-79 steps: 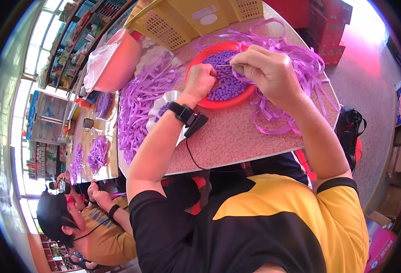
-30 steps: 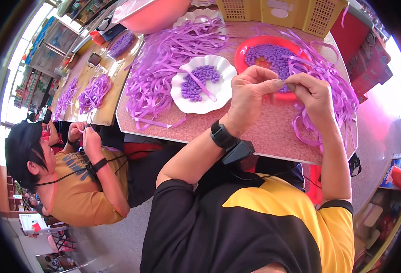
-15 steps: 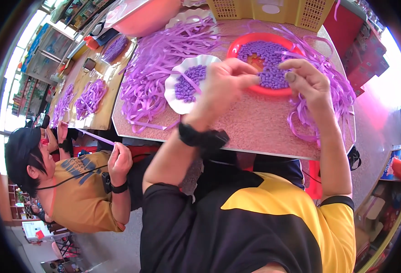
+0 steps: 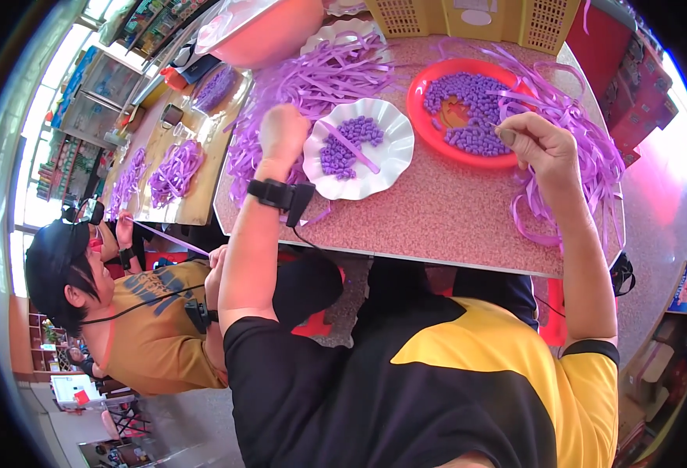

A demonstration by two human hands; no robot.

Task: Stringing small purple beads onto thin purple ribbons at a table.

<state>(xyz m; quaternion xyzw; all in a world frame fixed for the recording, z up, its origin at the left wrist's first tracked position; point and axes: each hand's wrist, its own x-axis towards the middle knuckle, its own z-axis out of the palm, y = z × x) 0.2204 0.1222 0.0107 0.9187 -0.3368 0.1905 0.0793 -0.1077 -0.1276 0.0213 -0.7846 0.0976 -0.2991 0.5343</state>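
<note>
Head view is showing the person's two bare hands working over a speckled pink table [image 4: 437,222]. Right hand [image 4: 507,132] is hovering at the near right side of a red plate [image 4: 476,161], its thumb and forefinger pinching a thin sliver [image 4: 495,125], too small to identify. Purple beads [image 4: 476,140] are lying in that plate, leaving a bare patch toward the left. Left hand [image 4: 283,134] is hanging over a heap of lilac ribbons [image 4: 336,78], just left of a white scalloped plate [image 4: 394,152]; its fingers are curling away from the camera, so whether they are gripping anything cannot be told.

The white plate is holding a smaller batch of purple beads [image 4: 339,160], and a ribbon strip [image 4: 351,147] is lying across them. To the right of the red plate, a second ribbon pile [image 4: 589,152] is spreading toward the table's right edge. A yellow basket [image 4: 495,31] is standing at the far side, and a pink basin [image 4: 277,35] is sitting at the far left. Farther left, a co-worker [image 4: 156,335] is holding a lilac strip [image 4: 170,237] stretched out near a wooden table [image 4: 219,148], where a ribbon bundle [image 4: 176,173] is lying.
</note>
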